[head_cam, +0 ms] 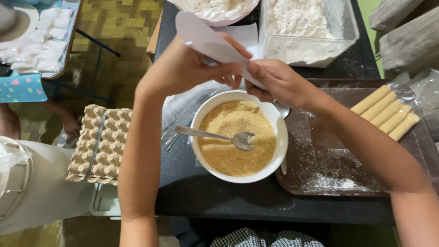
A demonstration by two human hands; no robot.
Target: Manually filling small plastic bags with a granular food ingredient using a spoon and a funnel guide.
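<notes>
From my remote feed, the nearest things are a checkered cloth at the bottom edge and the black table above it. On that table sits a white bowl of golden breadcrumbs, with a metal spoon lying across the crumbs, its scoop toward the right. Just right of the bowl I see a brown tray dusted with flour, and at its far right corner a row of pale rolled sticks lies side by side on clear plastic. Left of the table, a cardboard egg tray rests on a lower stand.

Above the bowl's far rim, both hands meet on a thin white wrapper sheet. The left hand curls around the sheet from the left, fingers bent and thumb pressing its lower edge. The right hand pinches the same edge between thumb and fingertips, touching the left hand's fingers. The sheet rises up and away to the left, held off the table.

Farther back stand a clear plastic container of flour and a bowl of white pieces. At far left, small white packets lie on another table.
</notes>
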